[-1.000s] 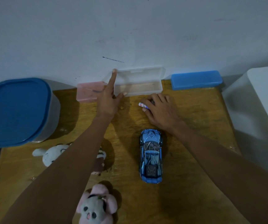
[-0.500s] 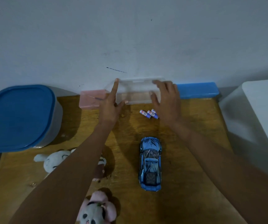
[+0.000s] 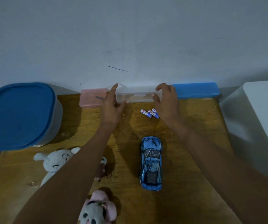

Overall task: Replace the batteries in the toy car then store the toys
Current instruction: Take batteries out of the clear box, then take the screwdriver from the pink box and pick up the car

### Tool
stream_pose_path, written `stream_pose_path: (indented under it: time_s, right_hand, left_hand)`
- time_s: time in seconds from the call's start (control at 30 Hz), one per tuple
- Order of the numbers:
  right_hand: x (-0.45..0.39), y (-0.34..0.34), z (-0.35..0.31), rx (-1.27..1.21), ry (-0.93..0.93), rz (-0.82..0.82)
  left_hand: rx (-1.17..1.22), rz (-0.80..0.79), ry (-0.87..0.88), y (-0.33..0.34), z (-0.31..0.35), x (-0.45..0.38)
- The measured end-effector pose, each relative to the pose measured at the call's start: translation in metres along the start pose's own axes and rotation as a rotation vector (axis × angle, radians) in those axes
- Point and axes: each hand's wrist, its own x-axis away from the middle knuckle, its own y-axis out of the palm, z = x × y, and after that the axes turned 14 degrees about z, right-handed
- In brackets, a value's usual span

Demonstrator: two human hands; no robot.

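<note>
Toy car: my blue toy car (image 3: 151, 163) sits on the wooden table (image 3: 186, 183), close to me and right of centre, its nose toward the wall. Its body is glossy blue with dark lines, and a dark square patch shows at its near end.

Batteries: three small batteries (image 3: 149, 113) with blue and white wrappers lie side by side on the table, between the car and the clear case, just beside my right wrist.

Clear case: a clear plastic case (image 3: 137, 96) lies along the wall, its lid down or nearly so. I cannot make out anything inside it; only the wood shows through.

Left hand: my left hand (image 3: 112, 105) is at the case's left end, forefinger up along the corner and thumb against the front edge, fingers spread.

Right hand: my right hand (image 3: 166, 101) curls over the case's right end, fingertips on top and thumb at the front, so both hands grip it from either side.

Pink case: a pink case (image 3: 92, 98) touches the clear one on the left, with a thin dark stick inside.

Blue case: a shut blue case (image 3: 195, 90) lies to the right.

Tub: a large tub with a blue lid (image 3: 17, 114) stands at far left, contents hidden.

Soft toys: a white plush (image 3: 55, 162) and a pink and grey plush (image 3: 97, 209) lie by my left forearm.
</note>
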Motion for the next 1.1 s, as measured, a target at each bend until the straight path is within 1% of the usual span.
stream_pose_path:
  time_s: [0.1, 0.17, 0.27, 0.37, 0.47, 0.7, 0.8, 0.87, 0.93, 1.0, 1.03, 1.1]
  right_hand:
    - [0.007, 0.003, 0.001, 0.043, 0.02, -0.02]
    - [0.007, 0.004, -0.002, 0.006, 0.096, -0.017]
    - [0.004, 0.007, -0.006, -0.073, 0.203, -0.015]
    - [0.001, 0.009, -0.005, -0.064, 0.253, -0.041]
    - [0.002, 0.009, -0.005, -0.068, 0.263, -0.043]
    - [0.002, 0.009, -0.01, -0.002, 0.24, -0.055]
    - [-0.002, 0.006, -0.018, 0.086, 0.252, -0.086]
    - [-0.005, 0.003, -0.026, 0.226, 0.219, -0.101]
    - [-0.008, 0.001, -0.038, 0.282, 0.141, -0.074]
    - [-0.007, 0.006, -0.056, 0.198, 0.038, -0.058]
    - [-0.005, 0.011, -0.067, 0.136, -0.018, -0.083]
    - [0.002, 0.026, -0.09, 0.014, -0.099, -0.17]
  left_hand:
    - [-0.041, 0.048, 0.068, -0.001, 0.005, 0.002]
    - [-0.089, 0.082, 0.097, -0.002, 0.009, 0.002]
    - [-0.117, 0.092, 0.081, -0.003, 0.011, 0.0]
    - [-0.098, 0.076, 0.039, -0.003, 0.011, 0.0]
    - [-0.079, 0.06, 0.022, -0.004, 0.012, 0.001]
    - [-0.157, 0.045, 0.009, -0.002, 0.022, 0.002]
    - [-0.23, -0.013, -0.02, -0.006, 0.037, -0.001]
    - [-0.276, -0.042, 0.011, -0.015, 0.049, -0.004]
    - [-0.28, 0.008, 0.082, -0.033, 0.057, -0.005]
    - [-0.293, 0.118, 0.154, -0.059, 0.055, -0.008]
    - [-0.316, 0.17, 0.175, -0.072, 0.049, -0.009]
    - [-0.38, 0.221, 0.156, -0.097, 0.032, -0.014]
